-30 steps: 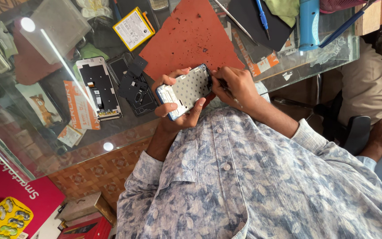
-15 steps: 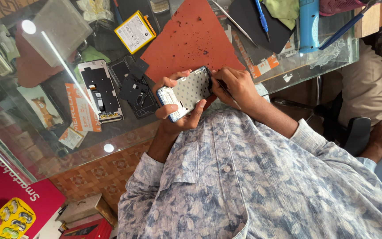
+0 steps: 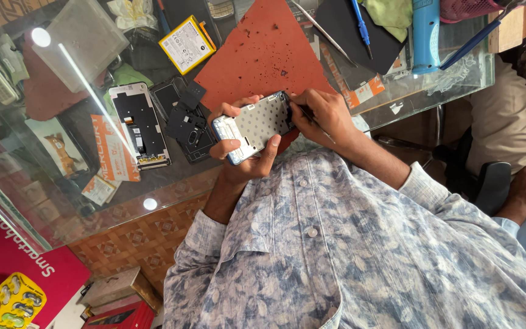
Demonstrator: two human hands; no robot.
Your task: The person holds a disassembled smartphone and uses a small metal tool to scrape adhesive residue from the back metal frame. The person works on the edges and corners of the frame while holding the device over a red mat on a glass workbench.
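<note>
**Here, an opened phone held above the bench edge**

Here the opened phone [image 3: 254,127] sits in the left hand [image 3: 243,149], cradled from below with the thumb and fingertips wrapped over its near and far edges, so that grip is closed firmly around the body. Its long axis runs slantwise, the lower end toward the left hand's palm and the upper end rising toward the right hand [image 3: 324,116]. That upper end is where the two meet: the right hand, closed in a pinch on a thin dark tool [image 3: 313,117], lies just beside the phone's top corner, the tool tip touching or nearly touching it; which exactly I cannot tell.

The phone shows its inner face, a pale metal plate dotted with small holes, with a whitish block at the lower end and a blue-grey rim.

Just beyond the grips lies a red-brown mat [image 3: 263,58] on the glass bench [image 3: 68,183]. To the left hand's side rest black cover pieces [image 3: 185,122], another stripped phone frame [image 3: 140,126] and a yellow-edged battery [image 3: 187,44]. Further off past the right hand lie a blue pen [image 3: 360,23] and a blue hot-air tool [image 3: 425,33].
</note>
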